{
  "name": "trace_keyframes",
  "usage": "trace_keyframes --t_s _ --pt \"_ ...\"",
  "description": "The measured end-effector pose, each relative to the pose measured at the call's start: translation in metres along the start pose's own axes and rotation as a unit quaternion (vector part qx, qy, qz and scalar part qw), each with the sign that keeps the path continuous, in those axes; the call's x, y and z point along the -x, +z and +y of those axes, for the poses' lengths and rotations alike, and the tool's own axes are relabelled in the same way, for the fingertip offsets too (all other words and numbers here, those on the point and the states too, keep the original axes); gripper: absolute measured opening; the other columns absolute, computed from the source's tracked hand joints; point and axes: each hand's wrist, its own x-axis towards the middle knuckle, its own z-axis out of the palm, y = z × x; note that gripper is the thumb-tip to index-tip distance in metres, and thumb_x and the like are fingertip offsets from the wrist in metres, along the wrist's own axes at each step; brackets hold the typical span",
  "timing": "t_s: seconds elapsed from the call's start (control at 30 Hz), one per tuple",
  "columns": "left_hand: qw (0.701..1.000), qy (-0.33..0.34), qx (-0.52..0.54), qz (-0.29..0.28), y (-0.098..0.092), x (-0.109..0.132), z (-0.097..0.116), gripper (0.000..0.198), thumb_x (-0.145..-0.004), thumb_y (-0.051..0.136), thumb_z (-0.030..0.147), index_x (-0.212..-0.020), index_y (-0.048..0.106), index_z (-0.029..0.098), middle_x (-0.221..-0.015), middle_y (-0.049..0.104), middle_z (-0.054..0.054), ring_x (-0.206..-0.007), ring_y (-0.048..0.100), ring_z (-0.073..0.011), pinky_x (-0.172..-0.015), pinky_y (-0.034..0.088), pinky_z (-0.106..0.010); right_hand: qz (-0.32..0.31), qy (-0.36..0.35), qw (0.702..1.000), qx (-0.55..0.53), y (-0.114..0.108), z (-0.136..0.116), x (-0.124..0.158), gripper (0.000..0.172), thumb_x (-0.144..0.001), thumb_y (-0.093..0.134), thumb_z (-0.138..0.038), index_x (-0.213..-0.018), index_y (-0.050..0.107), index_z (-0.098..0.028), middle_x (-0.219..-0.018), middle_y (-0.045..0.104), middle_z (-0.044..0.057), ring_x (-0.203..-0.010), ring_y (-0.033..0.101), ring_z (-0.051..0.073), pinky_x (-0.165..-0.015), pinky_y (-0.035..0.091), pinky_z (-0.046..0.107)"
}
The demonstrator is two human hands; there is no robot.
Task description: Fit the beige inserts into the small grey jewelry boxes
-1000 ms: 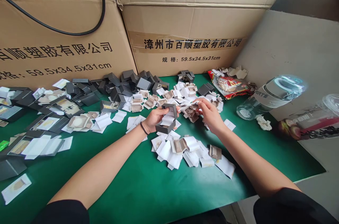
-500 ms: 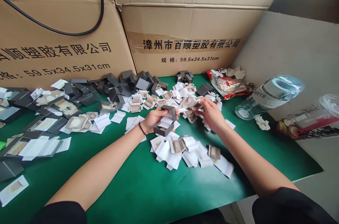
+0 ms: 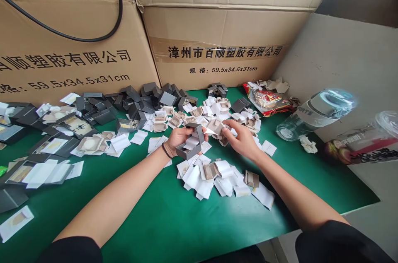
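My left hand is closed on a small open grey box with a white lining, held just above the green table. My right hand pinches a beige insert with a white card right beside the box's raised lid. Below both hands lies a heap of white cards and beige inserts.
Piles of grey boxes and loose inserts spread along the back and left. Large cardboard cartons stand behind. A red snack bag, a clear bottle on its side and a cup are on the right.
My right hand has moved left with the insert and card, from the pile to the open box. My left hand has lowered the box slightly.
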Motion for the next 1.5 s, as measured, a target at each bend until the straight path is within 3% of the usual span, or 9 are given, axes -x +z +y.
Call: trace_keyframes --t_s 0.2,0.43,0.67,0.77,0.9,1.03,1.17,1.3,1.5 --pt "0.999 -0.045 -0.012 -0.018 0.000 0.001 -0.002 0.038 -0.073 0.055 0.026 -0.103 0.062 0.005 -0.093 0.065 -0.018 -0.087 0.064 -0.0294 -0.057 0.055 -0.037 -0.051 -0.017 0.998 -0.028 -0.004 -0.007 0.001 0.028 -0.085 0.044 -0.044 -0.083 0.055 -0.019 -0.071 0.053 0.002 -0.065 0.045 0.014 -0.059 0.036 0.026" --pt "0.995 -0.086 -0.012 -0.052 0.007 0.002 -0.003 0.032 -0.070 0.055 0.022 -0.096 0.064 0.004 -0.089 0.066 -0.017 -0.076 0.065 -0.0262 -0.051 0.053 -0.031 0.035 0.072 0.994 -0.080 0.000 -0.003 0.003 0.035 -0.082 0.049 -0.045 -0.062 0.034 -0.020 -0.054 0.031 -0.005 -0.052 0.029 0.009 -0.049 0.023 0.023" --pt "0.991 -0.105 0.027 -0.078 0.008 0.004 -0.004 0.030 -0.065 0.056 0.022 -0.086 0.066 0.002 -0.081 0.065 -0.017 -0.078 0.065 -0.0280 -0.060 0.055 -0.038 0.124 0.133 0.981 -0.062 0.000 0.010 -0.006 0.030 -0.079 0.050 -0.038 -0.062 0.033 -0.021 -0.052 0.032 -0.006 -0.051 0.030 0.009 -0.049 0.024 0.023" --pt "0.996 -0.056 0.028 -0.061 0.007 0.002 -0.003 0.032 -0.072 0.055 0.024 -0.095 0.065 0.005 -0.094 0.066 -0.017 -0.086 0.065 -0.0289 -0.059 0.055 -0.037 0.142 0.136 0.979 -0.057 -0.001 0.013 -0.008 0.028 -0.079 0.050 -0.038 -0.063 0.034 -0.021 -0.053 0.034 -0.006 -0.052 0.031 0.009 -0.050 0.025 0.023" --pt "0.997 0.063 0.032 0.022 0.010 -0.001 0.002 0.034 -0.084 0.045 0.025 -0.113 0.060 0.014 -0.120 0.060 -0.014 -0.109 0.058 -0.0284 -0.068 0.056 -0.037 0.124 0.105 0.986 -0.038 -0.001 0.005 -0.005 0.026 -0.081 0.049 -0.039 -0.065 0.041 -0.020 -0.054 0.038 -0.005 -0.053 0.033 0.010 -0.052 0.028 0.024" --pt "0.994 0.072 0.035 0.072 0.015 0.000 0.005 0.046 -0.089 0.040 0.026 -0.134 0.042 0.019 -0.120 0.061 -0.013 -0.108 0.059 -0.0251 -0.070 0.056 -0.035 0.143 0.064 0.988 -0.012 0.001 0.003 -0.002 0.018 -0.084 0.048 -0.036 -0.081 0.055 -0.020 -0.065 0.054 0.000 -0.056 0.043 0.013 -0.056 0.035 0.025" --pt "0.998 0.050 0.013 0.029 0.014 0.001 0.002 0.052 -0.090 0.040 0.026 -0.140 0.030 0.028 -0.118 0.061 -0.012 -0.105 0.061 -0.0259 -0.060 0.056 -0.030 0.167 -0.069 0.983 0.045 0.004 0.011 0.000 0.016 -0.087 0.047 -0.027 -0.091 0.061 -0.021 -0.084 0.064 0.006 -0.076 0.054 0.018 -0.069 0.042 0.031" --pt "0.999 -0.016 -0.015 -0.032 0.012 0.000 -0.002 0.042 -0.089 0.039 0.023 -0.131 0.045 0.021 -0.125 0.056 -0.014 -0.111 0.057 -0.0307 -0.059 0.057 -0.033 0.151 -0.210 0.955 0.144 0.006 0.015 0.002 0.018 -0.085 0.050 -0.017 -0.096 0.064 -0.024 -0.086 0.067 0.004 -0.084 0.055 0.020 -0.077 0.040 0.036" --pt "0.999 -0.039 -0.017 0.001 0.011 -0.001 -0.002 0.044 -0.089 0.041 0.024 -0.131 0.045 0.015 -0.113 0.062 -0.014 -0.108 0.058 -0.0281 -0.060 0.056 -0.030 0.170 -0.282 0.926 0.186 0.004 0.009 0.003 0.021 -0.084 0.054 -0.013 -0.099 0.063 -0.025 -0.087 0.068 0.002 -0.085 0.054 0.018 -0.079 0.040 0.036"
